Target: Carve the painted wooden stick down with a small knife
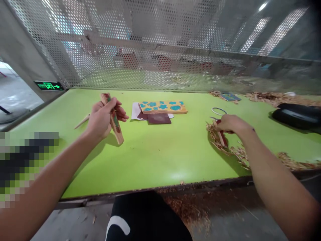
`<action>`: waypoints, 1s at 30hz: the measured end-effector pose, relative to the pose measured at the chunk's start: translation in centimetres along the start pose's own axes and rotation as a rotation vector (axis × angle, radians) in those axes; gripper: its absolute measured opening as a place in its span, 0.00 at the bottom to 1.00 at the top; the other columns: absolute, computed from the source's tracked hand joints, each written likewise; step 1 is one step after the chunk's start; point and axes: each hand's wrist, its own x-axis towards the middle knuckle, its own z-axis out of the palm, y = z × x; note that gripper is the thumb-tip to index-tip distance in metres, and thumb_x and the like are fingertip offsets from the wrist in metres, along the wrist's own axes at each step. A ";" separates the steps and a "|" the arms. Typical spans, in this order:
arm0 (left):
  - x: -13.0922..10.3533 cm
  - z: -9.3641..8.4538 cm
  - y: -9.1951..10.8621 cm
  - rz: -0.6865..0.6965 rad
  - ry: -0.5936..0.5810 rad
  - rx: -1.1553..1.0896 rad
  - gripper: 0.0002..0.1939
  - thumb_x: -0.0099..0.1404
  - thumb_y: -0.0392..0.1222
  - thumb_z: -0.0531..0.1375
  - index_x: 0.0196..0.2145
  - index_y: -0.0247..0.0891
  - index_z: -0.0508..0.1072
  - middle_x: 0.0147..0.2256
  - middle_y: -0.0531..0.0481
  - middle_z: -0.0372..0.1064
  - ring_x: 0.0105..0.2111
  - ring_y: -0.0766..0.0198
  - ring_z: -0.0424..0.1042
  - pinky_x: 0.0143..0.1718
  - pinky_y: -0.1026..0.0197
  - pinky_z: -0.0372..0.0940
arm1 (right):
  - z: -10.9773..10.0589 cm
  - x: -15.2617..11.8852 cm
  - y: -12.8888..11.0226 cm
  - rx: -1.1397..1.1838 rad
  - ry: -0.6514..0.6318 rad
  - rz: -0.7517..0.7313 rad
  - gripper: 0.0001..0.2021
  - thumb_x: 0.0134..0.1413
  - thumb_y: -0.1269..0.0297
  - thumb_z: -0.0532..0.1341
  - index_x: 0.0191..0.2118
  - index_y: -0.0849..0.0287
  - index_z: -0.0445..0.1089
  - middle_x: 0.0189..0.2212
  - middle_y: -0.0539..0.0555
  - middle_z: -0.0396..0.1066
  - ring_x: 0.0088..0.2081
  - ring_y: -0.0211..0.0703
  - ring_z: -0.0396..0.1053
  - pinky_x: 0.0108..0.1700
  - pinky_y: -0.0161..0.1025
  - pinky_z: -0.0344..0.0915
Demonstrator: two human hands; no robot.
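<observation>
The left hand (101,117) tilts upright, clamped on a painted wooden strip (115,121); the right hand (223,124) reaches forward, gripping a reddish-brown block (222,138).

Board (164,107) on sandpaper (159,118) and paper (135,110), mid-table, toward the back of your table (160,157). Left of it: wood strip (117,125) in your left hand (101,117), pointed stick (82,121) just left of that hand. Right of it: tool (222,138) in your right hand (228,123), shavings (214,134) around the tool, ring (219,110) just behind. Card (230,97) farther back, more shavings beside it. Dark object (297,115) far right. Mesh screen (150,40) behind everything, exit sign (48,86) back left.
</observation>
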 end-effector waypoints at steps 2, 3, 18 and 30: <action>0.0 0.0 -0.2 -0.002 0.003 0.012 0.12 0.70 0.43 0.58 0.31 0.35 0.71 0.22 0.50 0.72 0.21 0.63 0.75 0.24 0.62 0.72 | 0.3 0.4 0.1 0.007 0.001 -0.003 0.10 0.48 0.71 0.64 0.19 0.58 0.67 0.19 0.60 0.70 0.23 0.44 0.65 0.30 0.43 0.57; 0.0 0.0 -0.2 -0.001 0.002 0.020 0.11 0.70 0.44 0.59 0.31 0.36 0.71 0.22 0.50 0.72 0.21 0.64 0.75 0.25 0.62 0.72 | 0.1 0.5 0.2 0.009 0.012 0.001 0.10 0.48 0.72 0.63 0.20 0.59 0.67 0.19 0.60 0.69 0.23 0.44 0.65 0.30 0.43 0.56; -0.2 0.0 -0.5 0.013 -0.036 0.042 0.12 0.68 0.46 0.60 0.32 0.34 0.70 0.23 0.50 0.73 0.21 0.64 0.76 0.22 0.65 0.72 | 0.2 -8.7 -12.4 0.311 0.056 -0.480 0.09 0.46 0.66 0.65 0.20 0.55 0.66 0.20 0.54 0.69 0.20 0.43 0.66 0.22 0.41 0.55; -0.9 0.6 -0.1 -0.028 -0.077 0.055 0.13 0.71 0.45 0.57 0.33 0.33 0.69 0.22 0.49 0.73 0.19 0.63 0.75 0.23 0.62 0.73 | 1.8 0.8 -2.4 0.241 0.205 -0.163 0.14 0.31 0.73 0.69 0.14 0.54 0.62 0.14 0.55 0.61 0.24 0.51 0.66 0.29 0.44 0.57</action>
